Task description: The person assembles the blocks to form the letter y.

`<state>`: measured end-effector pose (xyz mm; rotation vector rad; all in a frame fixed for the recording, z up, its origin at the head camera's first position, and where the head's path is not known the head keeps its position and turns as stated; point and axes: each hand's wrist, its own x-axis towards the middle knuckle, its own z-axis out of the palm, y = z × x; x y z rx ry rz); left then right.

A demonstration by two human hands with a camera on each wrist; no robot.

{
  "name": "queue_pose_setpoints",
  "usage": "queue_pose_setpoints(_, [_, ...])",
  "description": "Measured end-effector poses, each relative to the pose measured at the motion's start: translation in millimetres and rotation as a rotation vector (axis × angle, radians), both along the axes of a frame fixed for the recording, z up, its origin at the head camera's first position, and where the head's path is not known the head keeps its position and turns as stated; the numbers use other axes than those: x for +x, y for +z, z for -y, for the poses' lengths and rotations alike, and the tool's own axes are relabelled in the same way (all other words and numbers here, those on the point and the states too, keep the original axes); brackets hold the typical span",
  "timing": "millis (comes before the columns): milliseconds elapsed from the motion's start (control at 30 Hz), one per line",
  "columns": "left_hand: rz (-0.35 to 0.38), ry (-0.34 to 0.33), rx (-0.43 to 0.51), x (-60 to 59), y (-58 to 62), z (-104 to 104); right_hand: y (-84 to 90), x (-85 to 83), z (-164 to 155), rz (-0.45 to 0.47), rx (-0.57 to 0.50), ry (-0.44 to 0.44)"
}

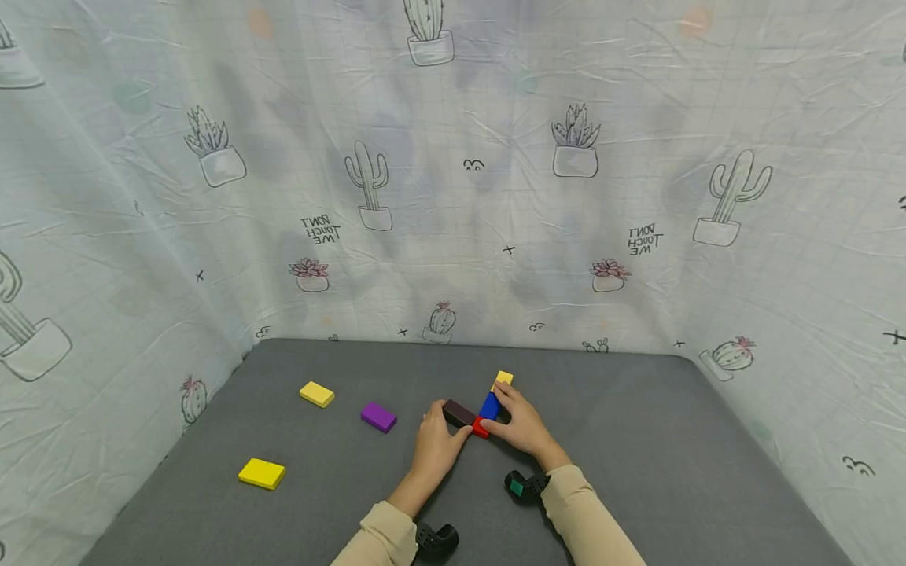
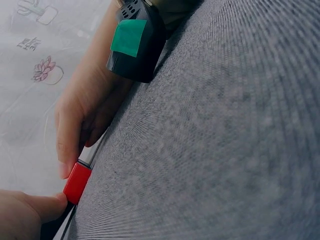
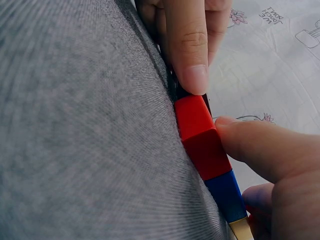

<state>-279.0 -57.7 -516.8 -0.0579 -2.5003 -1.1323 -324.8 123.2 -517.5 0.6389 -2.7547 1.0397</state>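
A dark brown block [image 1: 459, 413] and a row of red [image 1: 480, 430], blue [image 1: 489, 406] and yellow [image 1: 505, 376] blocks meet at an angle on the grey table, with the red block at the corner. My left hand [image 1: 435, 450] holds the dark brown block between thumb and fingers, its thumb tip beside the red block. My right hand [image 1: 527, 428] spans the row: the thumb is on the red block [image 3: 195, 117], the fingers near the yellow end. In the right wrist view, the blue block [image 3: 226, 194] lies against the red one; my left hand partly hides the dark brown block.
To the left lie a purple block [image 1: 378, 417], a small yellow block [image 1: 316, 394] and a larger yellow block [image 1: 262, 473], apart from one another. A cactus-print curtain [image 1: 467, 204] surrounds the back and sides of the grey table [image 1: 679, 472].
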Motion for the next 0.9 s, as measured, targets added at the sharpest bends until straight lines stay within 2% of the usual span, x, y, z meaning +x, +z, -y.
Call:
queue_pose_setpoints(567, [0.046,-0.002,-0.015,0.5,-0.4,-1.7,1.9,1.4,0.2,0.002,-0.002,0.013])
queue_pose_setpoints(900, [0.037,0.008,-0.036,0.7,-1.8,-1.6,1.2,2.2,-0.1,-0.009,-0.015,0.017])
